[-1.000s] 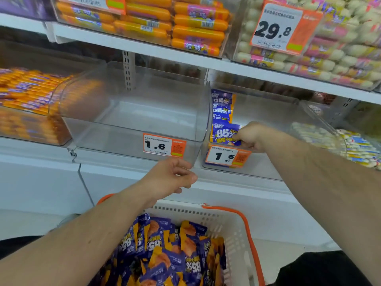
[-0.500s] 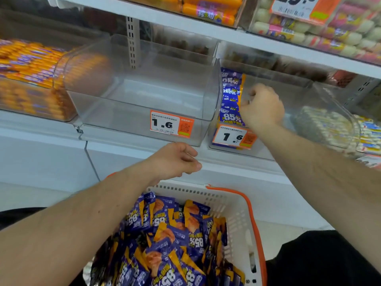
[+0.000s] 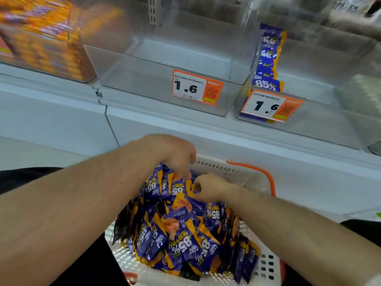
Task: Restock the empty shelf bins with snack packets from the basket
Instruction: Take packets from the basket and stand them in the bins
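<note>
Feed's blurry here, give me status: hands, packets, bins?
Left hand and right hand both in the basket, gripping purple packets. Middle bin empty; right bin holds one row. Nothing blocking.

Purple-and-orange foil snack packets (image 3: 181, 234) printed with white "85%" fill a white perforated plastic basket (image 3: 266, 263) with an orange handle (image 3: 268, 178), below clear plastic shelf bins (image 3: 165, 58) bearing orange-and-white price tags (image 3: 196, 87).
</note>
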Demonstrator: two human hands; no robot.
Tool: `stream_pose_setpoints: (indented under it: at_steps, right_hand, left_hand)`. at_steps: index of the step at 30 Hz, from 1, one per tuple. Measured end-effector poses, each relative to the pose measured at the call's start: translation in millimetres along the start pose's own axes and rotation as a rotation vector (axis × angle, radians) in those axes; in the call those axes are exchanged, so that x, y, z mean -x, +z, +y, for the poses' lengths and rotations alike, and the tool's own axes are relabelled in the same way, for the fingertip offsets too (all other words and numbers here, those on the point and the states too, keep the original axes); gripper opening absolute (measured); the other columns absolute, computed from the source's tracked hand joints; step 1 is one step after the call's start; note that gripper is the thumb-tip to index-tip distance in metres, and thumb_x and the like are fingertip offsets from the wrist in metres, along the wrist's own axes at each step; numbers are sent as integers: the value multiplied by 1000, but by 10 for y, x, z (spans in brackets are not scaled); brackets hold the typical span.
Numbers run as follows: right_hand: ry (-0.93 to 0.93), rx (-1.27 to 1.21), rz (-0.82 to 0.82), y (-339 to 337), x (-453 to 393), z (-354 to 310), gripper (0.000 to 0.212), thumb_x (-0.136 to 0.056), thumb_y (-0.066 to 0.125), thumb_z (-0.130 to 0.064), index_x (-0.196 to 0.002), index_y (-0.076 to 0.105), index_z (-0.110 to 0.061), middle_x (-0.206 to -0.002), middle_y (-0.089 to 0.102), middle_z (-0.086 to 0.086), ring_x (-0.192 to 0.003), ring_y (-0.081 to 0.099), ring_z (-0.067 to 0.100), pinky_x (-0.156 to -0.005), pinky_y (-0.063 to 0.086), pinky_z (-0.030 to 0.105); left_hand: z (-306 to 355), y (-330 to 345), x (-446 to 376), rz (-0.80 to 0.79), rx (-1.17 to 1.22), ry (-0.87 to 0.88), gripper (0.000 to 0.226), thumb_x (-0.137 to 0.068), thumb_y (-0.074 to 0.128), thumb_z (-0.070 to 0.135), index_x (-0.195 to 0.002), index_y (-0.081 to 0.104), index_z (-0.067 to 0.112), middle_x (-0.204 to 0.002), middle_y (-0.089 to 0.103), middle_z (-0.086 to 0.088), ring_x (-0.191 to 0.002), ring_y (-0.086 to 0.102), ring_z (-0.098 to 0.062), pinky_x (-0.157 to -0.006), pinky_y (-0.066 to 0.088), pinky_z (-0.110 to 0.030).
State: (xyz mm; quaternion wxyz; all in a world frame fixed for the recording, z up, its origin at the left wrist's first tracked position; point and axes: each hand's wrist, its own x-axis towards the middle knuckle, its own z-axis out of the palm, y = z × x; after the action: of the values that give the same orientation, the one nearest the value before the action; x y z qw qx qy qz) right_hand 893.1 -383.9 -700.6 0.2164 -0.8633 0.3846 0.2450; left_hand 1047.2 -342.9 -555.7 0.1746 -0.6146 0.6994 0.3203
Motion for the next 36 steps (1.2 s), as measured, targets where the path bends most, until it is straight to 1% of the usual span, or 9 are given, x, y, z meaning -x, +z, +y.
stream_pose_setpoints:
  at_steps: [6,11,17,20,23,27,30,33,36]
  right_hand:
    - [102,-188,-69,376,-114,-138,31,-86,69,-39,-89,49,-15,-84,53,5,-74,52,22,-63,45,39]
    - [83,-245,-153,257,-134,-147,34,-91,69,-30,-71,45,-15,-67,43,2,-59,41,17,-54,33,31]
    - [-23,-291,0,-443,111,-116,17,-93,65,-28,-91,59,-13,-82,57,2,-68,50,16,-61,38,31]
    - [-14,-647,80,-668,279,-23,12,-89,71,-19,-82,61,-16,-79,65,5,-73,61,21,-68,49,32]
    - [-58,-1394,-1,-754,452,-40,24,-87,59,9,-102,66,-7,-97,73,13,-87,70,29,-89,56,45]
    - [-192,-1818,-69,-808,605,-141,48,-70,62,13,-115,65,-2,-102,74,14,-86,73,24,-83,60,38]
    - [-210,-1815,-17,-872,662,-241,41,-75,59,9,-113,66,-6,-103,74,12,-86,73,23,-83,59,37]
    - [-137,-1559,98,-978,759,-275,32,-83,63,10,-108,67,-9,-93,74,11,-75,72,20,-66,59,29]
    - [-101,-1116,327,-1145,852,-157,18,-82,74,-7,-97,70,-16,-80,71,2,-71,63,16,-61,46,27]
  left_hand:
    - [-39,-31,-31,36,37,6,67,-87,69,43,-143,42,18,-145,47,1,-127,49,-22,-106,40,-38]
    - [-42,-56,-21,37,34,0,68,-86,69,45,-143,42,18,-145,46,1,-127,49,-21,-106,41,-39]
    - [-145,-167,97,78,72,-79,65,-88,66,45,-142,43,17,-143,48,1,-126,49,-21,-102,39,-33]
    - [-294,-280,224,103,72,-206,69,-85,66,53,-140,47,15,-140,52,-3,-121,53,-24,-92,45,-33]
    - [-423,-383,361,87,74,-315,73,-83,65,60,-136,51,11,-137,54,-11,-107,59,-27,-59,44,-25]
    - [-586,-386,459,90,384,-248,57,-82,74,43,-127,56,13,-123,64,-8,-100,64,-20,-73,55,-36]
    - [-582,-355,475,287,710,-88,17,-85,73,12,-100,65,17,-106,71,-8,-88,65,-19,-80,58,-38]
    - [-510,-372,517,471,940,20,18,-87,68,0,-92,62,16,-94,73,-4,-81,69,-16,-71,60,-31]
    - [-498,-397,573,569,919,54,19,-88,67,1,-90,63,20,-91,71,0,-73,68,-12,-63,59,-26]
